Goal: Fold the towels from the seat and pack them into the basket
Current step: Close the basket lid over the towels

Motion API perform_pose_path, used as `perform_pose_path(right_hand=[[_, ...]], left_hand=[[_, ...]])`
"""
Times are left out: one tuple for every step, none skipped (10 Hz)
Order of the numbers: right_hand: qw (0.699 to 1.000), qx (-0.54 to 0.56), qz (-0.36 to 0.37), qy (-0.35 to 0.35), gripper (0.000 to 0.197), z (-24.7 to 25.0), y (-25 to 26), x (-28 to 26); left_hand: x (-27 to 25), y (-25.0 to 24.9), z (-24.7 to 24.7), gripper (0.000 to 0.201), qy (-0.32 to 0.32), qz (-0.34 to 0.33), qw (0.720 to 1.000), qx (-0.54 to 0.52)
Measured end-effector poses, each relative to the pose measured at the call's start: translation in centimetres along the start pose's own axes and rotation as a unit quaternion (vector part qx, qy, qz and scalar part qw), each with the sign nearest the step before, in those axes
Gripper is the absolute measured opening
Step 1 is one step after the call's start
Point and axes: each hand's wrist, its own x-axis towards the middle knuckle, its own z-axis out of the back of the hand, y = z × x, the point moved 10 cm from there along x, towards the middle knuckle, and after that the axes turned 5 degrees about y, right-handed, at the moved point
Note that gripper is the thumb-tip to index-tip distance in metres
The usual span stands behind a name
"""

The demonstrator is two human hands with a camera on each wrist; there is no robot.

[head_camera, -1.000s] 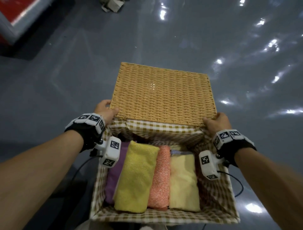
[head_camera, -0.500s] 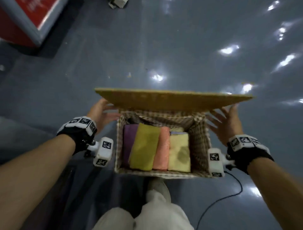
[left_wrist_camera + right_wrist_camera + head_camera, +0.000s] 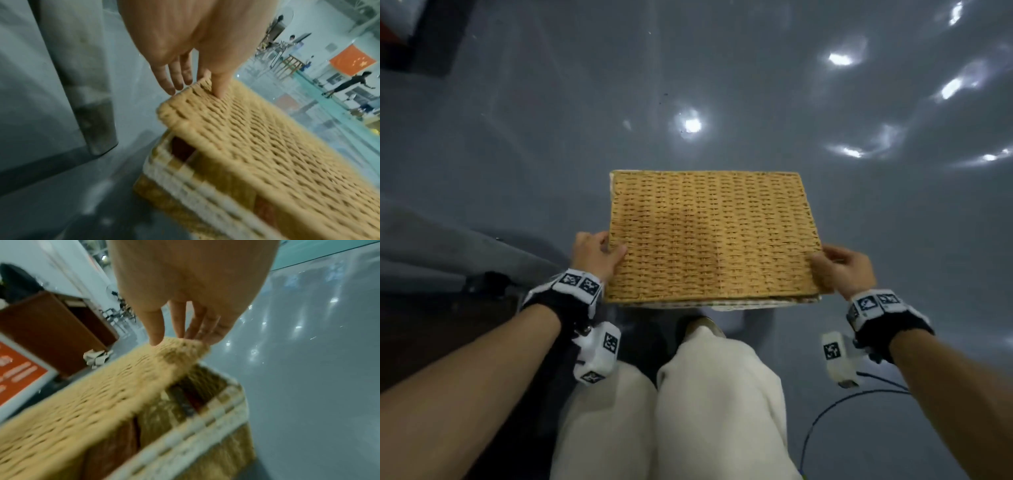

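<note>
Lid (image 3: 710,236) of woven wicker, lowered over the basket (image 3: 185,194) between your two hands. Your left hand (image 3: 594,255) pinches the lid's left edge, thumb (image 3: 221,84) pressed on the weave and the other fingers (image 3: 174,78) straight down outside the rim; your right hand (image 3: 847,267) pinches the opposite edge in the same way, thumb (image 3: 155,327) on top and fingers under or beside the rim. Gripping both short edges keeps the panel level, so that it can settle square on the opening rather than catch on one corner. Both wrist views show a dark gap beneath each grip, between the lid and the checked liner (image 3: 205,423), so the lid is judged not yet fully seated. Towels cannot be seen from above, being covered by the lid; only slivers of dark and reddish colour show through the gaps, presumably their folded ends. Packing therefore appears complete, and closing is the step in hand. Below the grips, toward you, lie your pale trouser legs (image 3: 688,411); beyond them, glossy grey floor (image 3: 722,85).
</note>
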Motion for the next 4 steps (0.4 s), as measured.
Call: perform_pose_path(right_hand=[[0.982,-0.18,0.055,-0.005,0.052,-2.8,-0.3,0.9],[0.982,-0.177,0.059,-0.036,0.059,-4.3,0.0,1.2],[0.966,-0.257,0.013,-0.029,0.057,-4.5,0.5,1.0],[0.945,-0.324,0.012,0.027,0.048,-4.7,4.5,-0.3]], left_hand=[[0.3,1.3,-2.3,0.036,-0.055,-0.01,0.998,-0.014],[0.2,1.4,-2.6,0.041,-0.099,-0.001,0.993,-0.058],[0.1,1.2,-2.4,0.042,-0.066,0.017,0.996,-0.053],[-1.5,-0.7,0.2,0.043,-0.045,0.032,0.998,-0.044]])
